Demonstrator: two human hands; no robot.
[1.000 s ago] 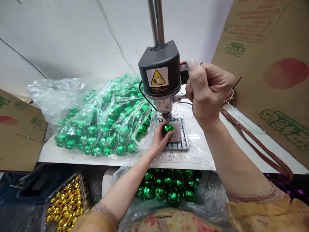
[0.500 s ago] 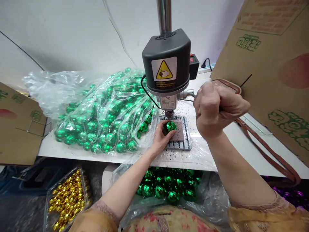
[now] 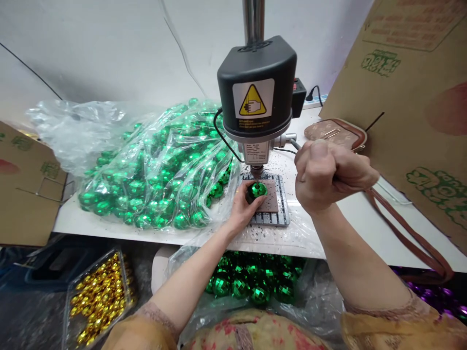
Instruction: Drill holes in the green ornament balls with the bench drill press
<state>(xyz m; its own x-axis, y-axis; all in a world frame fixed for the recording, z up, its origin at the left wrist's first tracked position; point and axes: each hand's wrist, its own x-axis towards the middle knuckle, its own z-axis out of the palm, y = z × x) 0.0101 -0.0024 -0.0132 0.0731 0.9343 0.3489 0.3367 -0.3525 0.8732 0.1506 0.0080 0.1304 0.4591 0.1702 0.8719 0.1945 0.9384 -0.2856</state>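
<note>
A shiny green mirrored ball (image 3: 259, 188) sits on the brown pad of a drill press's base plate (image 3: 282, 218), held from the left by my left hand (image 3: 243, 206), its thumb and fingers curved around it. Right above the ball is the chuck (image 3: 257, 170) of the black-topped drill press (image 3: 257, 92); whether the bit is in the ball I cannot tell. My right hand (image 3: 328, 172) is closed in a fist around the end of the press's lever (image 3: 293, 141). Most of the lever is hidden inside the fist.
Left of the press lies a clear plastic bag (image 3: 69, 131) full of green balls. More green balls (image 3: 260, 291) rest in plastic below the table edge. Gold balls (image 3: 102, 287) fill a clear bin on the floor. A brown pouch (image 3: 333, 132) and a cardboard box (image 3: 412, 112) stand right.
My right hand has come down a little with the lever, uncovering more of the pouch behind it. My left hand keeps the ball in the same place. The view has shifted slightly.
</note>
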